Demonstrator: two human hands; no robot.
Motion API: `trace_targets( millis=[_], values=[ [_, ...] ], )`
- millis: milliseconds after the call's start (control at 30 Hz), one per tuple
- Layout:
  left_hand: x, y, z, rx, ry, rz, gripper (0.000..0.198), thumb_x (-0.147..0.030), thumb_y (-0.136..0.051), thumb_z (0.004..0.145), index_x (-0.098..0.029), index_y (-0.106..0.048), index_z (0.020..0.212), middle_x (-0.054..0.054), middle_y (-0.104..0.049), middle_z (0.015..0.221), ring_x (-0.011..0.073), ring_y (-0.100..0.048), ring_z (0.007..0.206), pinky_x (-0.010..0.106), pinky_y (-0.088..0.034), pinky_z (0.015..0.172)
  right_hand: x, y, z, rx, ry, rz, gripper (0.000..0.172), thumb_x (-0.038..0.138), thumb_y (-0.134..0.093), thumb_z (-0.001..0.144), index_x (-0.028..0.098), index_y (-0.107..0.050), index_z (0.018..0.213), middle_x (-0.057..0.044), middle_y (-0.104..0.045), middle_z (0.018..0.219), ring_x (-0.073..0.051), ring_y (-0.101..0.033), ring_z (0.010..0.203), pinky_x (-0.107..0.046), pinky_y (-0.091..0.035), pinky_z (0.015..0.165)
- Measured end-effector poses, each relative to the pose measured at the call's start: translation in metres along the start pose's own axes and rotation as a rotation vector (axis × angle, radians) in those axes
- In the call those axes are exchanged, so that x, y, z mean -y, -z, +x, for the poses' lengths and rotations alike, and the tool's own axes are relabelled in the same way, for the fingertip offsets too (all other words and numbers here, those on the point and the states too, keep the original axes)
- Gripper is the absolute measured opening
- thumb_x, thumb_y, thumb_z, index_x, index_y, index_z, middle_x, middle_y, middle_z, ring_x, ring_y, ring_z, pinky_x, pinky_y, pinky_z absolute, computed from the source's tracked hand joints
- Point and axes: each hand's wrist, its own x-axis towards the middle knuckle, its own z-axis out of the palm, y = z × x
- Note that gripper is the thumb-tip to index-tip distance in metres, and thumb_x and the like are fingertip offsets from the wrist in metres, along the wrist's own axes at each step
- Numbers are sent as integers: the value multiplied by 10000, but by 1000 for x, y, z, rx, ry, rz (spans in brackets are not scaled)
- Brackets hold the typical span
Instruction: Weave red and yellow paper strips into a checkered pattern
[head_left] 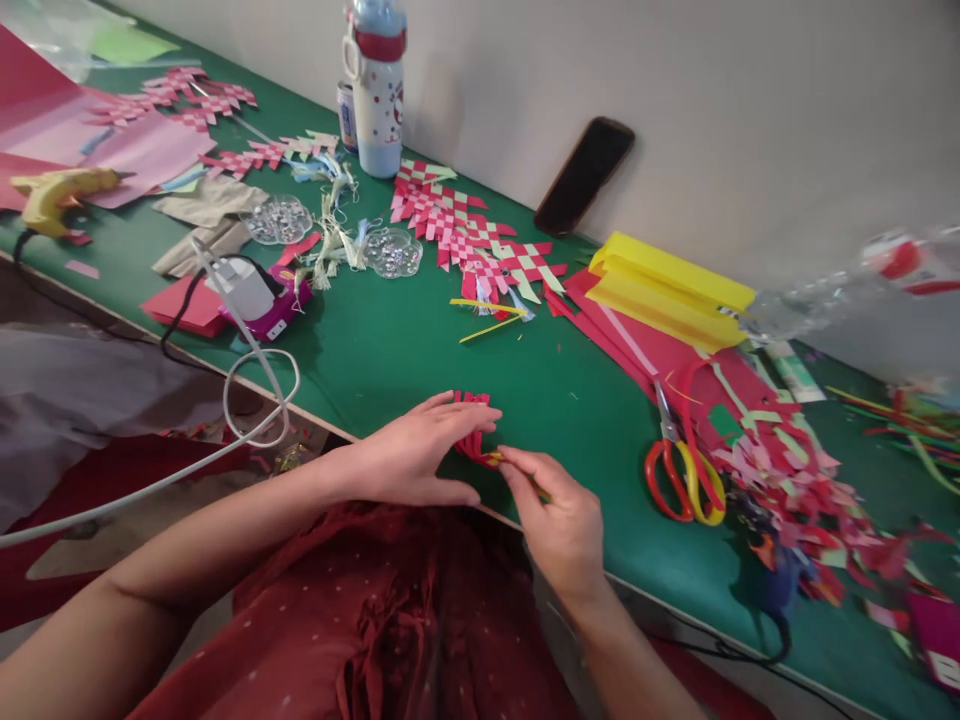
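Okay so, going left to right: a yellow glue gun point(49, 200) sits at the far left of the green table point(367, 345), well apart from the hands. Next comes the left hand point(412, 450), fingers loosely stretched over the red fringed piece point(471, 442), thumb apart; can't tell how hard it presses, if at all. That piece is near the table's front edge, between the two hands. Looks like paper strips, so probably feather-light, a bit springy, easy to crease. The gathered lower end seems the best grip, since the loose strips would likely splay. A thin yellow strip point(492, 459) shows there, and the right hand point(559, 510) has it pinched between thumb and forefinger. Probably bendy and fiddly, so fingertips suit it. Farther right, red-and-yellow-handled scissors point(667, 432) lie just beside paper scraps point(799, 470).
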Motion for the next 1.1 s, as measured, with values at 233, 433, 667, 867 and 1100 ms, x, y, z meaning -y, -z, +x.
trace_targets(
  millis=[233, 433, 667, 867, 1100],
  values=[
    [-10, -5, 45, -106, 275, -281, 498, -252, -710, 784, -200, -544, 1251, 38, -729, 964, 209, -687, 936, 338, -510, 878, 5, 26, 53, 96, -325, 280, 249, 408, -683, 800, 226, -767, 948, -45, -774, 915, -221, -725, 842, -352, -575, 814],
    [-2, -9, 57, -144, 328, -504, 235, -279, -652, 787, -164, -638, 992, 12, -692, 796, 151, -664, 736, 239, -507, 659, 2, 31, 77, 241, -478, 575, 360, 463, -782, 700, 202, -763, 946, -65, -769, 913, -212, -713, 850, -339, -565, 819],
    [-2, -6, 64, -160, 370, -757, 263, -300, -664, 758, -133, -622, 957, 24, -668, 754, 102, -614, 634, 220, -488, 614, 0, 44, 97, 354, -564, 640, 493, 524, -767, 711, 195, -710, 1074, -66, -759, 946, -182, -703, 798, -316, -563, 734],
    [2, -5, 65, -136, 364, -814, 276, -321, -683, 766, -121, -632, 950, 33, -662, 747, 86, -563, 594, 204, -444, 566, -6, 51, 107, 506, -550, 567, 591, 365, -799, 701, 197, -600, 1232, -57, -759, 954, -189, -712, 886, -323, -555, 808],
    [1, -2, 67, -106, 356, -788, 243, -332, -699, 739, -136, -625, 861, -4, -631, 690, 63, -497, 528, 192, -412, 534, -11, 50, 111, 527, -538, 483, 572, 340, -771, 715, 190, -586, 1235, -64, -770, 925, -201, -729, 803, -325, -572, 719]
  ],
)
